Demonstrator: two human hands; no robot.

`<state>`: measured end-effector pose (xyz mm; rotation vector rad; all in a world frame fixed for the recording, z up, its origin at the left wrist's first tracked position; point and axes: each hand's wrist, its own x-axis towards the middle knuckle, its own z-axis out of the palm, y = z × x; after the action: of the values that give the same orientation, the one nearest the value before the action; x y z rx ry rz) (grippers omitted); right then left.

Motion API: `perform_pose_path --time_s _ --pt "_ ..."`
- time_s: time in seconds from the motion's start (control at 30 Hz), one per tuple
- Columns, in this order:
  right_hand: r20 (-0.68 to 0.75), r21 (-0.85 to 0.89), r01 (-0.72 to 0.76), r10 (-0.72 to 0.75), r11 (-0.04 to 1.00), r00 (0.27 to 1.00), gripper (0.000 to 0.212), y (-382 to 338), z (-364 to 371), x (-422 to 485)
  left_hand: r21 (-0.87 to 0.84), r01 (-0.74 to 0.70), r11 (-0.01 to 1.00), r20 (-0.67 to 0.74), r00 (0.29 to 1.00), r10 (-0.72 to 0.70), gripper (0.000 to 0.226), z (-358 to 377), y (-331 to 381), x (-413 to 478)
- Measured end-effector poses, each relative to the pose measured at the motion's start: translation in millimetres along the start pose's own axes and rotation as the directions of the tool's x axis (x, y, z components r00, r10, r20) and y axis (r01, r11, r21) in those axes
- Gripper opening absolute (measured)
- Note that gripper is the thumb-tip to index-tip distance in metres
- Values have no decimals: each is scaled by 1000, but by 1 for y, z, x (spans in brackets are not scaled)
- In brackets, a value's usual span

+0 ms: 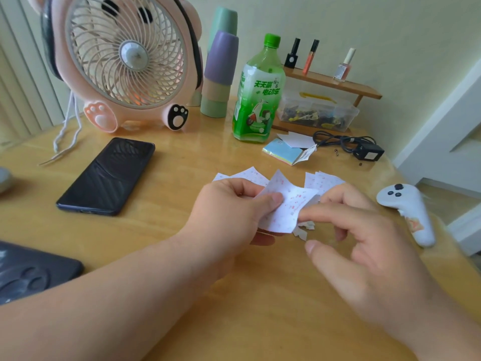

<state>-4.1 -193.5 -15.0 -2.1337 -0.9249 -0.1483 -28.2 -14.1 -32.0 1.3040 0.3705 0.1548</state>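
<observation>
My left hand [229, 212] pinches a small white paper square with red print [283, 209] between thumb and fingers, just above the wooden table [161, 178]. My right hand [364, 246] is blurred; its index fingertip touches the right edge of that paper, its thumb lies below and apart. More printed white squares lie behind the hands, some at the left [244, 175] and some at the right [322, 179]. Small torn paper scraps [302, 230] lie on the table under the held paper.
A dark phone [106, 175] lies at the left, a pink fan [125, 61] behind it. A green bottle [257, 95], stacked cups [221, 74], a pad of coloured paper [283, 151], a black charger [364, 151] and a white controller [408, 212] sit around. A dark pad [28, 272] lies front left.
</observation>
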Motion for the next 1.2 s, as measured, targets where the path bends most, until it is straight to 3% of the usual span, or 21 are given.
perform_pose_path --time_s 0.1,0.17,0.27,0.4,0.57,0.67,0.8,1.0,1.2 --pt "-7 -203 74 -77 976 997 27 2 5 0 -35 34 999 -4 999 -34 16 -2 1 2" --pt "-21 -235 95 -103 967 994 20 2 8 1 -43 42 998 0 999 -42 16 -2 1 1" --pt "-79 -178 117 -133 977 988 11 3 13 5 -55 59 997 14 998 -59 17 -1 1 -1" --pt "-103 -13 120 -121 993 987 29 7 19 7 -73 90 993 31 996 -88 19 0 0 -1" --pt "-68 210 16 -2 978 998 17 12 19 8 -99 99 990 46 994 -95 22 -1 1 1" --pt "-20 309 -50 59 950 998 26 13 18 7 -98 105 990 80 992 -97 16 0 1 -1" --pt "2 338 -34 36 941 999 34 10 17 8 -93 107 990 88 991 -99 28 -1 1 -2" --pt "21 335 -76 74 939 997 44 10 15 6 -73 109 991 94 990 -102 13 -2 -1 -1" --pt "107 415 -231 205 880 973 29 7 14 5 -28 20 999 8 1000 -20 22 -1 0 1"
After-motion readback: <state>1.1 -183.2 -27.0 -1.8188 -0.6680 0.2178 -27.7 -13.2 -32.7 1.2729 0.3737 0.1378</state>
